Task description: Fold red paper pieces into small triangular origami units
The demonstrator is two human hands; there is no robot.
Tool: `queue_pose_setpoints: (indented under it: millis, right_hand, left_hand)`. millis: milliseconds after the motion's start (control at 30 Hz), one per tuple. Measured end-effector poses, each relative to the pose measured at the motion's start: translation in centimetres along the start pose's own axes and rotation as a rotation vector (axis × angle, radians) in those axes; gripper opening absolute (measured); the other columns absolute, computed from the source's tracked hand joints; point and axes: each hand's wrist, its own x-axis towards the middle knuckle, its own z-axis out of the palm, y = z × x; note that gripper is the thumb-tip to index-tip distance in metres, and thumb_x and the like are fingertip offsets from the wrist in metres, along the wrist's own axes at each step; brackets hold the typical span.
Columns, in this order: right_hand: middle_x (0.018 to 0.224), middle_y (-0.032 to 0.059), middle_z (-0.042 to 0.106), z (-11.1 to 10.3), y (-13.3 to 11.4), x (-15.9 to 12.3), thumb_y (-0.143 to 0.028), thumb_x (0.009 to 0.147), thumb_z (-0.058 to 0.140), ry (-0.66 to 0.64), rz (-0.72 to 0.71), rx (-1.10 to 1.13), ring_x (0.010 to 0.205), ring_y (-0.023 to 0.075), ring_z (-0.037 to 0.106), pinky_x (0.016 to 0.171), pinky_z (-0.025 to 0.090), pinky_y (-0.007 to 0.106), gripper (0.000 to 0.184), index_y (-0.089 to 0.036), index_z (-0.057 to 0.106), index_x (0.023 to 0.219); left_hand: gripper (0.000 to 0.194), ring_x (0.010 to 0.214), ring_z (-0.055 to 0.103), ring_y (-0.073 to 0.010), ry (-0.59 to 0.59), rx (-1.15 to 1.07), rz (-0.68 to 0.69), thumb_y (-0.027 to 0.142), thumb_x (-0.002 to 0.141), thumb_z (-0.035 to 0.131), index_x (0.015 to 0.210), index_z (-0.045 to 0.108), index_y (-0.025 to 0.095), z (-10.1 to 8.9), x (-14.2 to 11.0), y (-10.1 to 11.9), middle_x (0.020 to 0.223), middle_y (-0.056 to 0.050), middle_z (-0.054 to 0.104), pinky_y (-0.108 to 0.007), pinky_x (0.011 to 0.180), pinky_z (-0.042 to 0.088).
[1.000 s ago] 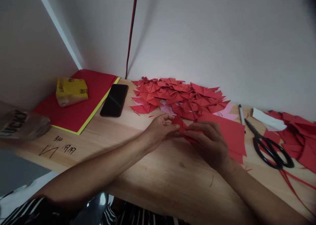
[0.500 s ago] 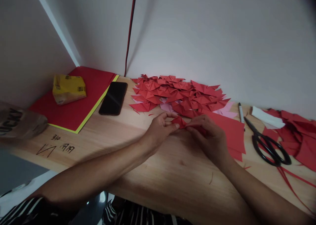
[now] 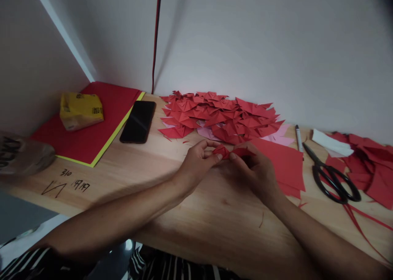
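Between my two hands is a small piece of folded red paper [image 3: 221,150], held just above the wooden table. My left hand [image 3: 201,159] pinches its left side with thumb and fingers. From the right, my right hand [image 3: 256,169] grips the other side, thumb toward me, and its fingers cover part of the paper. Behind the hands lies a pile of folded red paper pieces [image 3: 211,112], with a few pink ones [image 3: 279,136] among them. Flat red sheets [image 3: 288,165] lie beside and partly under my right hand.
Black-handled scissors [image 3: 334,181], a marker [image 3: 299,138], a folded white paper [image 3: 331,142] and more red paper [image 3: 362,157] are at right. Leftward are a phone [image 3: 138,122], red sheets [image 3: 113,95] bearing a yellow packet [image 3: 81,111], and a brown bag [image 3: 26,155]. A wall stands behind.
My right thumb has shifted slightly and now presses on the folded paper, whose shape looks a little flatter. The whole view has moved slightly; the other things lie as before.
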Motion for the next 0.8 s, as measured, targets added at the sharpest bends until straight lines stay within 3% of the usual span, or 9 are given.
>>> queue_pose_setpoints:
  millis: [233, 567, 800]
  right_hand:
    - [0.076, 0.0028, 0.06, 0.3, 0.1, 0.1, -0.038, 0.088, 0.06, 0.017, -0.002, -0.023, 0.067, 0.0169, 0.057, 0.059, 0.045, 0.03, 0.019, -0.02, 0.058, 0.087]
    - [0.072, 0.0018, 0.063, 0.3, -0.3, 0.0, -0.039, 0.087, 0.063, 0.043, 0.013, -0.008, 0.061, 0.016, 0.057, 0.056, 0.045, 0.028, 0.02, -0.02, 0.059, 0.086]
    - [0.069, 0.0025, 0.063, -0.3, -1.1, 0.5, -0.043, 0.088, 0.06, -0.025, 0.008, -0.065, 0.055, 0.0144, 0.055, 0.049, 0.041, 0.026, 0.025, -0.018, 0.063, 0.083]
  left_hand:
    - [0.027, 0.081, 0.069, -0.0141, -0.024, 0.007, 0.033, 0.01, 0.075, 0.071, 0.099, 0.06, 0.015, -0.2, 0.0, -0.3, 0.087, -0.005, 0.074, -0.029, 0.086, 0.047]
    - [0.023, 0.079, 0.07, -0.0154, 0.039, -0.023, 0.088, 0.011, 0.074, 0.072, 0.095, 0.062, 0.014, 0.2, -0.1, -0.8, 0.082, -0.003, 0.074, -0.03, 0.085, 0.05]
    - [0.024, 0.079, 0.071, -0.0156, 0.024, -0.011, 0.143, 0.012, 0.075, 0.071, 0.095, 0.058, 0.016, -0.1, 0.0, -1.0, 0.078, -0.002, 0.073, -0.03, 0.085, 0.05]
